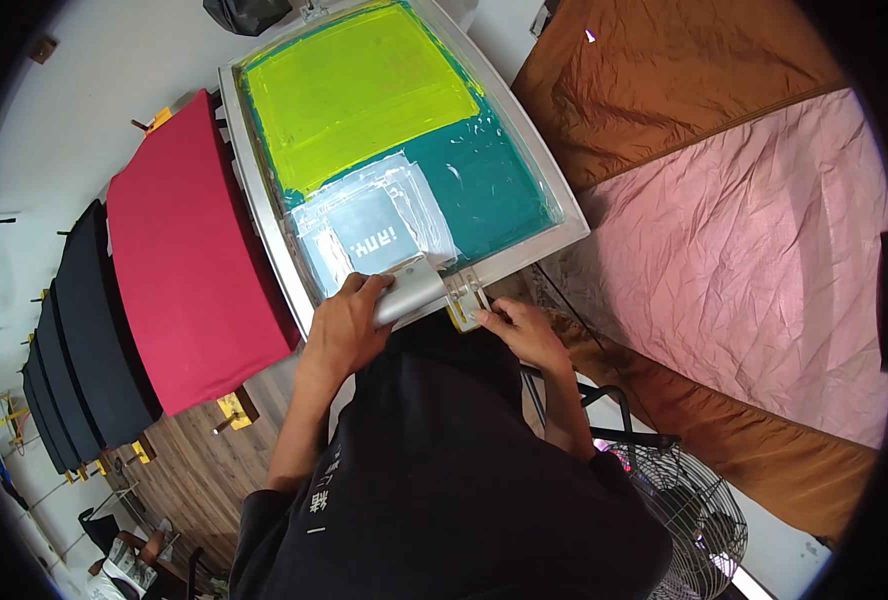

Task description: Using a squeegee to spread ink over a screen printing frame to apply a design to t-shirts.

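Note:
A screen-printing frame (264, 215) lies tilted before me, its mesh teal (499, 180) with a large yellow-green area (364, 95) at the far end. White ink (419, 195) is smeared around a pale printed design in the near left part. My left hand (344, 325) is wrapped round the silver handle of a squeegee (411, 291), which rests at the frame's near edge. With thumb and fingers, my right hand (529, 335) grips a metal bracket (467, 299) at that same edge. Some of its fingers are hidden under the bracket.
To the left stands a row of printing boards covered in red fabric (194, 260) and black fabric (99, 320), with yellow brackets (236, 410) below. Brown and pink sheets (724, 240) hang at the right. A wire-guarded fan (689, 520) stands near my right side.

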Motion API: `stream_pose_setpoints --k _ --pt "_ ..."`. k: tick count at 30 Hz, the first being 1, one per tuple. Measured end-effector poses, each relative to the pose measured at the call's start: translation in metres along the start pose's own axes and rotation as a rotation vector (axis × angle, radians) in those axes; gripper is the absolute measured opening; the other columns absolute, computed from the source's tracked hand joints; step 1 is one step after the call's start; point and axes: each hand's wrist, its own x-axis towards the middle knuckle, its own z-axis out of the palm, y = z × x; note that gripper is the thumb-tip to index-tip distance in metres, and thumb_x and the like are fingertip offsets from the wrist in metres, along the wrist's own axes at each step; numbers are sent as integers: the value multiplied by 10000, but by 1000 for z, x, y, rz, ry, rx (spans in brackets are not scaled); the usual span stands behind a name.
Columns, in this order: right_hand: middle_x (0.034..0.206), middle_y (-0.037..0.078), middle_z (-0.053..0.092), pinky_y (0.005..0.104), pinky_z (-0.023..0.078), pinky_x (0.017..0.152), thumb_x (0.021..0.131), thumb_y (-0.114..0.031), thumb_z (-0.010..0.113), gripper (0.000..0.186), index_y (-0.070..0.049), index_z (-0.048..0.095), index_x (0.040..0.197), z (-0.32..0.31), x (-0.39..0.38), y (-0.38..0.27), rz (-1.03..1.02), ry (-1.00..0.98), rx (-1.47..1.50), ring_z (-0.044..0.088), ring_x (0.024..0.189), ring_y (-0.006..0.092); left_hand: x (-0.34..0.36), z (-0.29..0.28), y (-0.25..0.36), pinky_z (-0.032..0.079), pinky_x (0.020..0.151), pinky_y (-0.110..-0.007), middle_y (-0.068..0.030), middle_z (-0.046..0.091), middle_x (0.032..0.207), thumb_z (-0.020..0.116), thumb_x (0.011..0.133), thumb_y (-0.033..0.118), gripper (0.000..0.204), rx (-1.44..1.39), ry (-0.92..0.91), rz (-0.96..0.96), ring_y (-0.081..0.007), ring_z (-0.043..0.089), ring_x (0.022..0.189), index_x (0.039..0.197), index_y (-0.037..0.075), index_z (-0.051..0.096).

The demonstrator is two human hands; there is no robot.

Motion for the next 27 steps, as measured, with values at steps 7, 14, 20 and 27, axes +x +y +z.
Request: stream_pose_setpoints --k 7,14,20,27 --pt "618 158 513 385 404 551 900 -455 634 498 21 555 779 1 -6 -2 -21 84 -8 491 566 224 -1 -4 11 550 756 -460 -190 626 1039 737 709 78 488 20 -8 -13 -407 656 843 1174 81 592" --pt "633 164 494 367 389 565 902 -357 662 422 37 557 794 0 -11 1 -49 160 4 455 577 206 -2 2 22 547 760 -456 -191 626 1034 724 710 69 474 11 21 -11 -405 654 840 1166 80 597" --pt "582 155 470 363 369 516 900 -323 671 408 35 528 765 -2 -15 8 -70 209 2 436 525 191 -4 7 34 547 764 -452 -183 627 1043 715 704 53 480 30 25 -27 -397 655 845 1169 80 599" --pt "547 144 453 361 348 481 902 -307 668 420 34 494 729 2 -11 4 -112 250 2 412 487 183 -6 5 37 548 767 -451 -177 627 1048 716 698 47 488 24 65 -48 -393 655 848 1171 76 601"
